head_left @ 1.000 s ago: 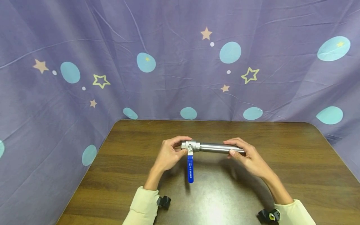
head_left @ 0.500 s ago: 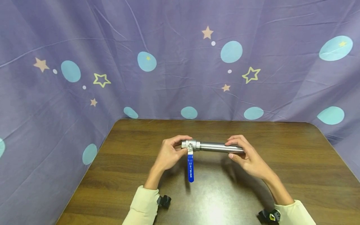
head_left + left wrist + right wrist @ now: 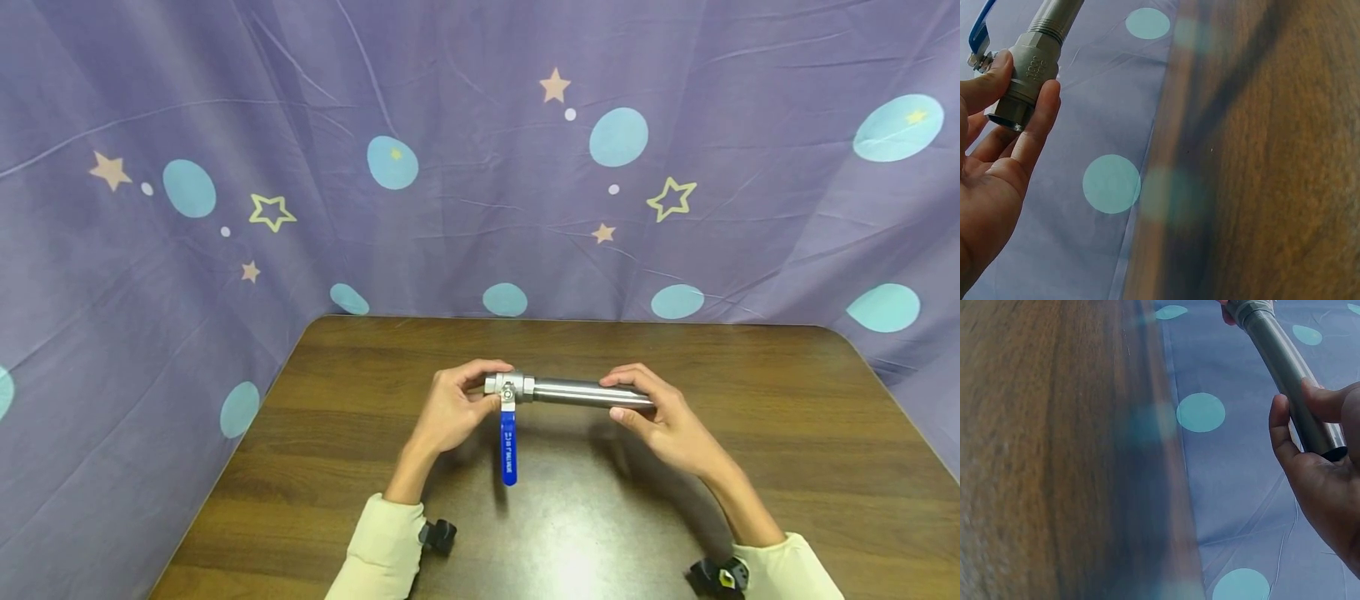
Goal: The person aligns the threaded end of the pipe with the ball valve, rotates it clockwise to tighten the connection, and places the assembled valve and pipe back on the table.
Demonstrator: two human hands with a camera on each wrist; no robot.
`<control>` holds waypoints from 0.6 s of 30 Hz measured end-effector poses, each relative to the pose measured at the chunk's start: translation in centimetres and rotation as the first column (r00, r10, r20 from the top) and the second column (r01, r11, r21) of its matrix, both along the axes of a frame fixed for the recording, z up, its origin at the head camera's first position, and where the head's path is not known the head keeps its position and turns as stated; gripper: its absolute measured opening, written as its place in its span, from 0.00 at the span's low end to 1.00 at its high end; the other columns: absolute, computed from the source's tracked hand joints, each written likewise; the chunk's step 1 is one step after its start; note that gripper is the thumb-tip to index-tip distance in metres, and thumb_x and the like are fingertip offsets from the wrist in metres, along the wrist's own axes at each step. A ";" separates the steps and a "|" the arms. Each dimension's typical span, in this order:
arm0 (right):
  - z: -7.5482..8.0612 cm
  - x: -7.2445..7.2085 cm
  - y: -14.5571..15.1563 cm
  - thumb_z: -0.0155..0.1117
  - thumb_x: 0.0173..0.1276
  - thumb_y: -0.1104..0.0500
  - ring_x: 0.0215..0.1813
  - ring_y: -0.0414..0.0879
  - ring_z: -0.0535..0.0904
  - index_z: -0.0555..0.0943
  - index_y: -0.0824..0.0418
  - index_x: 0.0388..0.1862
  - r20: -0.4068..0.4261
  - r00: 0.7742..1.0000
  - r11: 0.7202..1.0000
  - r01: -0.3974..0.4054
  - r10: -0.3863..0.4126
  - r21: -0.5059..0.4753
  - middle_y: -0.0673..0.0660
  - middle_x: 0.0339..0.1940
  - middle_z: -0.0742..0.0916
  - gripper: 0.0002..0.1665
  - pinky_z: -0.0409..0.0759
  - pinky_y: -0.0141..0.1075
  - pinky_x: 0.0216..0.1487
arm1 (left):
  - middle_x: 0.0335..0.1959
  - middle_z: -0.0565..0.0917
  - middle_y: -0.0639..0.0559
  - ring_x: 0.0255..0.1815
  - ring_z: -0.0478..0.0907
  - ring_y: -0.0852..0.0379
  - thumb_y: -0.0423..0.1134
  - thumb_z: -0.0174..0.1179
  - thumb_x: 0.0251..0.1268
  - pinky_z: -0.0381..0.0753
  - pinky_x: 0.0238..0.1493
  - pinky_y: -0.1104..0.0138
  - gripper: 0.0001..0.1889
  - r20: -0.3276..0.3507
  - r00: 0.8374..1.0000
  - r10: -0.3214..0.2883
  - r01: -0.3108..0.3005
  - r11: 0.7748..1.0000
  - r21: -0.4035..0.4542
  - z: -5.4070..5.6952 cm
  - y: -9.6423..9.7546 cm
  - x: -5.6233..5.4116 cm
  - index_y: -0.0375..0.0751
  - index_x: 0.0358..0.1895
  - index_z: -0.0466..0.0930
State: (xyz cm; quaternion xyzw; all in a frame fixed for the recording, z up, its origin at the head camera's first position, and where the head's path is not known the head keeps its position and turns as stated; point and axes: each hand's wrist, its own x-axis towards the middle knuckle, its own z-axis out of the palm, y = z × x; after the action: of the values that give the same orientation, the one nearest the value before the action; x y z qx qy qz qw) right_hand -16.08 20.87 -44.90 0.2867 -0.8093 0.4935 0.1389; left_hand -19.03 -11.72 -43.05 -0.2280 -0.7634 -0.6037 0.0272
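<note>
My left hand (image 3: pixel 455 408) grips a steel ball valve (image 3: pixel 514 386) by its left end, thumb in front and fingers behind. The valve's blue lever handle (image 3: pixel 509 448) points toward me, square to the pipe. A plain steel pipe (image 3: pixel 566 392) runs right from the valve, and a few threads show at the joint in the left wrist view, beside the valve body (image 3: pixel 1034 67). My right hand (image 3: pixel 667 425) holds the pipe near its far end between thumb and fingers. In the right wrist view the pipe's open end (image 3: pixel 1335 453) lies by the palm. Both parts are held above the table.
The brown wooden table (image 3: pixel 360 358) lies below the hands, with their shadows on it. A purple curtain (image 3: pixel 450 242) with stars and dots hangs behind the table and along its left side.
My right fingers have come off the pipe a little, shifted round it and settled again on its right end. The left hand and the valve stay in nearly the same place.
</note>
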 end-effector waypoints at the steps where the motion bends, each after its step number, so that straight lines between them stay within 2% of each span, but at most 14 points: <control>1: 0.0 0.0 0.0 0.71 0.65 0.76 0.63 0.30 0.78 0.84 0.58 0.61 0.003 1.000 1.000 0.004 -0.004 0.002 0.57 0.58 0.87 0.27 0.74 0.19 0.68 | 0.53 0.90 0.32 0.47 0.88 0.52 0.16 0.65 0.57 0.94 0.52 0.64 0.23 0.000 1.000 -0.001 0.001 1.000 0.001 0.0 0.0 0.0 0.32 0.57 0.87; 6: -0.1 0.0 0.1 0.71 0.67 0.75 0.61 0.31 0.81 0.84 0.58 0.63 0.023 1.000 1.000 0.013 -0.013 0.007 0.57 0.58 0.88 0.28 0.75 0.17 0.66 | 0.54 0.89 0.31 0.48 0.88 0.51 0.15 0.65 0.56 0.94 0.52 0.63 0.24 -0.005 1.000 -0.004 0.004 1.000 0.007 0.0 0.0 -0.1 0.31 0.57 0.87; 10: -0.1 0.0 0.1 0.69 0.69 0.76 0.47 0.36 0.87 0.83 0.62 0.65 0.057 0.998 0.999 -0.019 0.021 -0.027 0.60 0.57 0.88 0.27 0.86 0.23 0.52 | 0.54 0.90 0.32 0.47 0.88 0.51 0.15 0.65 0.56 0.94 0.52 0.61 0.24 -0.012 1.000 0.000 0.000 1.000 0.003 0.0 0.0 -0.1 0.32 0.57 0.87; 13: 0.0 0.0 0.1 0.66 0.71 0.77 0.39 0.38 0.88 0.82 0.68 0.65 0.087 0.995 0.997 -0.047 0.052 -0.060 0.62 0.55 0.88 0.24 0.90 0.27 0.41 | 0.54 0.90 0.32 0.47 0.87 0.51 0.15 0.65 0.56 0.95 0.52 0.61 0.24 -0.016 1.000 0.002 -0.002 1.000 -0.002 0.1 0.0 0.0 0.32 0.57 0.87; 18: 0.0 0.0 0.3 0.62 0.75 0.75 0.37 0.38 0.87 0.81 0.71 0.65 0.118 0.991 0.996 -0.053 0.060 -0.065 0.60 0.51 0.88 0.21 0.89 0.29 0.39 | 0.54 0.90 0.32 0.47 0.87 0.52 0.15 0.65 0.56 0.95 0.52 0.63 0.24 -0.011 1.000 -0.004 0.004 1.000 0.004 0.2 0.0 0.0 0.31 0.57 0.87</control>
State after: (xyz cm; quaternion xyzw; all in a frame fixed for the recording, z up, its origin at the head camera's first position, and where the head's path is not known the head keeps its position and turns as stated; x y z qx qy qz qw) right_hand -16.12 21.15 -44.87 0.2749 -0.7920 0.5385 0.0850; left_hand -18.98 -11.73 -42.82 -0.2327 -0.7615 -0.6041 0.0307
